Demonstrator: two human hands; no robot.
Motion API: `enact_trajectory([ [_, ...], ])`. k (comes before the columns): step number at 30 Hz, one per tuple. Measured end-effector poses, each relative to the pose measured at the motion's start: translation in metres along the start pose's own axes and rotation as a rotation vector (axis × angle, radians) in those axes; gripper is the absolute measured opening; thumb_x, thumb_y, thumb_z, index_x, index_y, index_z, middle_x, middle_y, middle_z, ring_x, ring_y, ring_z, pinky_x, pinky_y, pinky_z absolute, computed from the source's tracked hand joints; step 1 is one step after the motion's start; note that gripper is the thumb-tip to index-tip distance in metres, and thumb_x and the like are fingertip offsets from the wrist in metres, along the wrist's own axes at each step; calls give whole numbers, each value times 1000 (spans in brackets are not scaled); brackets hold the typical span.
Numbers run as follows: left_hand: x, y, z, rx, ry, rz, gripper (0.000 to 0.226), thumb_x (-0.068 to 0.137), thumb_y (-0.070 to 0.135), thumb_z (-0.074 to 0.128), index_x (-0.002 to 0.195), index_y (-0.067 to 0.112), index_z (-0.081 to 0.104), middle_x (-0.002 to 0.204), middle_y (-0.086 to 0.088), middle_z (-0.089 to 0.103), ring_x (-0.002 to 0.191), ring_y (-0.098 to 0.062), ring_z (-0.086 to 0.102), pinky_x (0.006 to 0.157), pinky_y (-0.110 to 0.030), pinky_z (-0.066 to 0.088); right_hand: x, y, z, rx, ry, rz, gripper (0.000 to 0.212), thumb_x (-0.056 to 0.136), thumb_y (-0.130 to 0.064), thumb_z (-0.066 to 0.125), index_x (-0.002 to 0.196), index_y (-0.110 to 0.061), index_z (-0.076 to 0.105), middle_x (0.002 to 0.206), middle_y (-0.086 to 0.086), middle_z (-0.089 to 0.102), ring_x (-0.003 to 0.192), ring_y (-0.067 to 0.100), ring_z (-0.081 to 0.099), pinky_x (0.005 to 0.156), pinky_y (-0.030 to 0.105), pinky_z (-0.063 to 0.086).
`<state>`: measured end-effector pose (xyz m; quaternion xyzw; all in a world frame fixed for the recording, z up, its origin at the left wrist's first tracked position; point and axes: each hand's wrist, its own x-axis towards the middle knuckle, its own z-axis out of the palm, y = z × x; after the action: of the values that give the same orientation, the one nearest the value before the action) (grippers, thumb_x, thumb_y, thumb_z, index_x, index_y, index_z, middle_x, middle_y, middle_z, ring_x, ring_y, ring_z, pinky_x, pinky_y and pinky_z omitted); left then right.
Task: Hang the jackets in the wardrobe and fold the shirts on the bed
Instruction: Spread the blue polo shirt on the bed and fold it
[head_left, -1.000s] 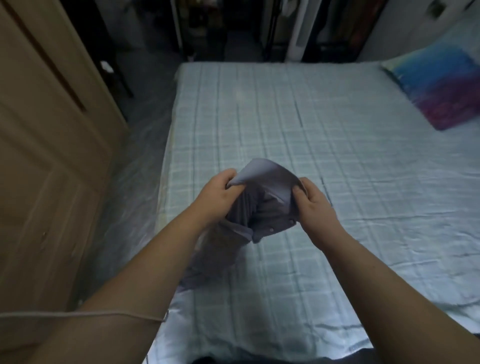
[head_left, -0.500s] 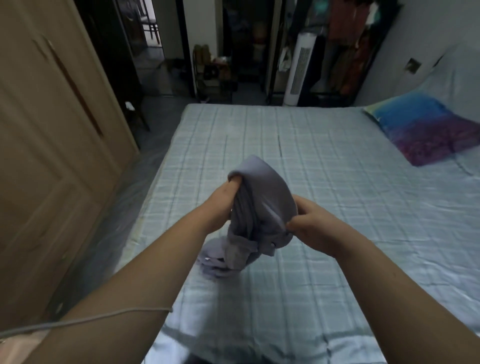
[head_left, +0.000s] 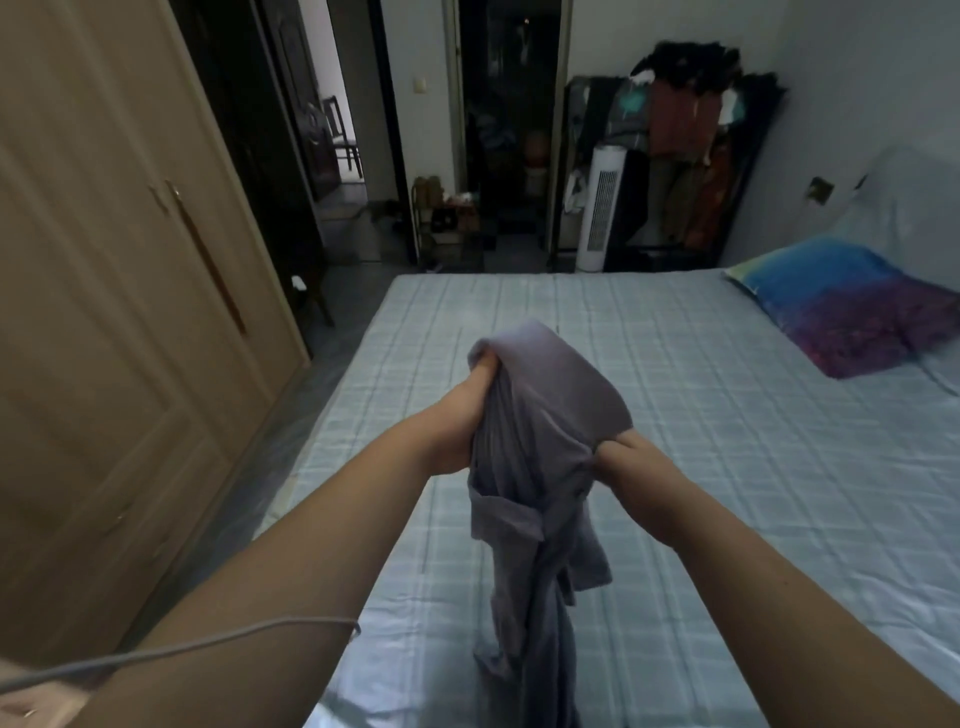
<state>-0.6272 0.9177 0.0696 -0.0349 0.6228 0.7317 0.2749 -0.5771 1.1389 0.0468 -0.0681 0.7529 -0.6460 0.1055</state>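
Observation:
A pale lilac shirt (head_left: 540, 426) hangs bunched in the air over the near part of the bed (head_left: 675, 395). My left hand (head_left: 460, 415) grips its upper left part, fingers buried in the cloth. My right hand (head_left: 631, 467) pinches the fabric lower on the right side. The shirt's lower part trails down to the bottom edge of the view; its collar and sleeves are tangled and hard to tell apart. The wooden wardrobe (head_left: 119, 332) stands shut on the left.
A blue and purple pillow (head_left: 852, 301) lies at the bed's right side. Beyond the bed's far edge stand a white tower fan (head_left: 600, 208) and a dark rack of hanging clothes (head_left: 691, 156). A narrow floor strip (head_left: 291, 431) runs between wardrobe and bed. A thin cable (head_left: 208, 649) crosses my left forearm.
Both hands have lifted the shirt higher off the bed, so it now hangs down long. My view has tilted up and shows more of the room beyond the bed.

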Motion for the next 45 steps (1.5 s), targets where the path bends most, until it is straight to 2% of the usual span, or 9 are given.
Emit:
enact_trajectory([
  [5, -1, 7, -1, 267, 158, 186, 43, 84, 75, 51, 101, 40, 69, 97, 11, 76, 94, -9, 72, 72, -24, 59, 4, -5, -6, -74, 51, -33, 22, 90, -16, 59, 111, -19, 62, 97, 8, 73, 88, 24, 70, 77, 48, 57],
  [7, -2, 6, 4, 435, 139, 347, 16, 94, 49, 55, 92, 47, 70, 94, 14, 76, 90, -6, 72, 67, -17, 55, 7, -3, -11, -337, 202, -165, 6, 94, -27, 56, 99, -25, 57, 85, 1, 69, 79, 8, 66, 69, 36, 55],
  [10, -3, 6, 5, 557, 69, 342, 20, 90, 26, 64, 99, 44, 70, 98, 7, 76, 98, -14, 71, 80, -29, 59, 5, 1, -17, -545, 351, -304, 15, 89, -39, 51, 87, -29, 41, 66, -4, 56, 56, 4, 53, 46, 25, 36],
  [14, -8, 3, -8, 684, -256, 71, 46, 75, 3, 69, 120, 7, 61, 113, -14, 68, 106, -25, 66, 85, -35, 54, 10, 12, -30, -753, 352, -185, 40, 82, -20, 56, 112, -37, 35, 75, -9, 51, 62, 14, 50, 55, 33, 36],
  [21, -1, -3, -22, 1328, 65, 54, 46, 71, 11, 65, 113, 29, 59, 93, 10, 63, 86, -15, 63, 59, -21, 46, 31, 18, -41, -501, 144, 5, 38, 86, -22, 63, 117, -38, 47, 98, -6, 61, 85, 9, 60, 66, 20, 45],
  [24, 3, -6, -38, 1135, 250, 129, 42, 75, 11, 68, 112, 25, 57, 89, 8, 65, 84, -18, 65, 61, -25, 51, 33, 10, -53, -628, -49, -16, 55, 77, -15, 60, 127, -34, 47, 96, -6, 57, 83, 8, 59, 60, 11, 42],
  [27, 1, -8, -51, 733, 387, 165, 42, 71, 14, 64, 113, 21, 59, 98, -4, 69, 88, -19, 68, 72, -34, 60, 45, 7, -65, -812, -16, -39, 53, 80, -2, 53, 129, -24, 55, 111, 2, 64, 100, 22, 62, 76, 28, 46],
  [31, -3, -14, -62, 263, 254, 132, 33, 81, 18, 63, 111, 6, 66, 106, -24, 70, 92, -32, 72, 77, -49, 60, 55, 1, -69, -862, 141, -44, 11, 79, -8, 58, 72, -17, 60, 71, -2, 63, 71, 22, 61, 51, 25, 35],
  [45, -15, -24, -60, 174, -130, -270, 77, 73, 74, 69, 126, 18, 68, 135, -13, 62, 126, -30, 58, 108, -50, 44, 56, 34, -67, -637, 174, -132, 19, 93, -23, 56, 80, -28, 42, 73, -3, 57, 66, 12, 54, 57, 30, 40],
])
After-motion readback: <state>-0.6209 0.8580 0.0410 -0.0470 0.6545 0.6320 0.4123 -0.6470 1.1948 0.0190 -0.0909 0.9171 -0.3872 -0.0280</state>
